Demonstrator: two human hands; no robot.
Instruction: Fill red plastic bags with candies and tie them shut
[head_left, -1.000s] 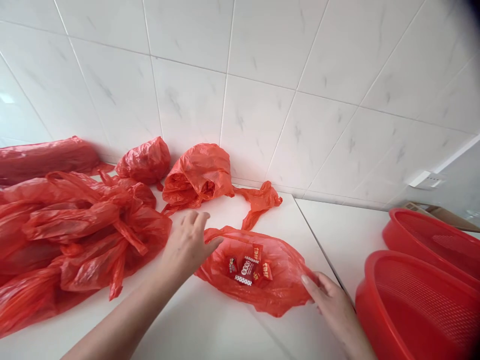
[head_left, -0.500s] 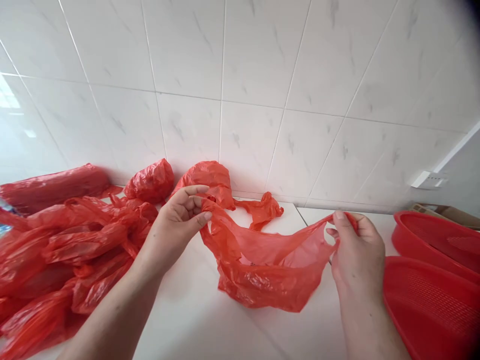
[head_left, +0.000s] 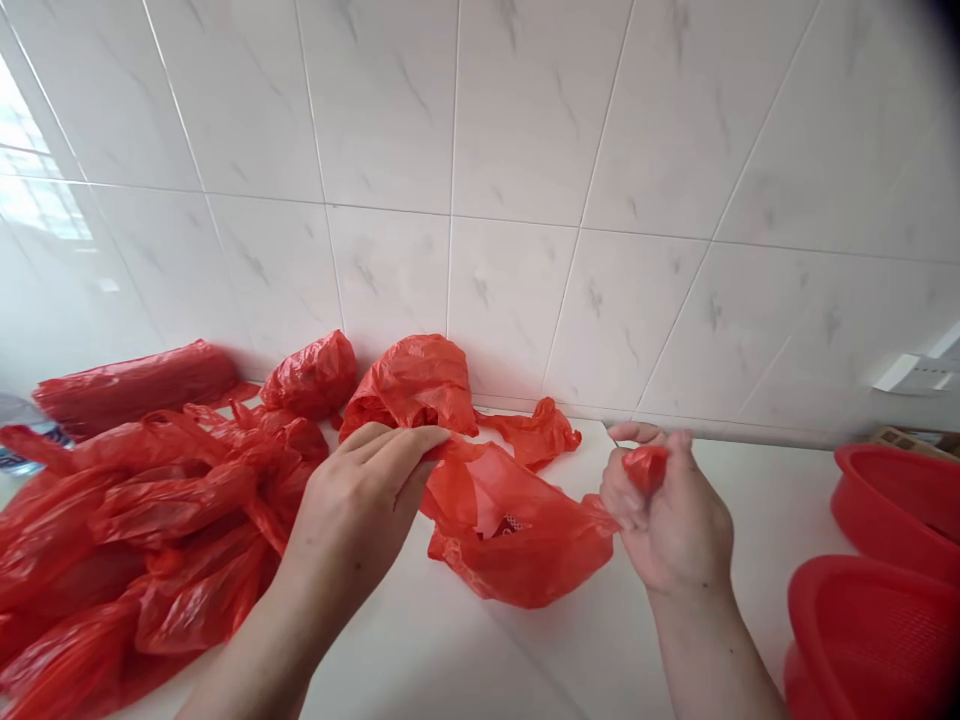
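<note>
Between my hands a thin red plastic bag hangs low over the white tabletop, its mouth partly open. Something small with a dark and white pattern shows inside, too little of it to name. My left hand pinches one top corner of the bag, palm down. On the other side my right hand is closed around the opposite end, with a bunched wad of red plastic poking out by the thumb. Left of my left forearm lies a heap of red plastic bags.
Along the tiled wall sit a long red roll, a red bundle, a crumpled red bag and a loose red scrap. Red plastic baskets stand at the right. A clear bottle shows at far left.
My right hand has turned and gathered its end of the bag into a fist, moving slightly left. The bag's mouth has narrowed. My left hand has turned palm down. The view has shifted slightly.
</note>
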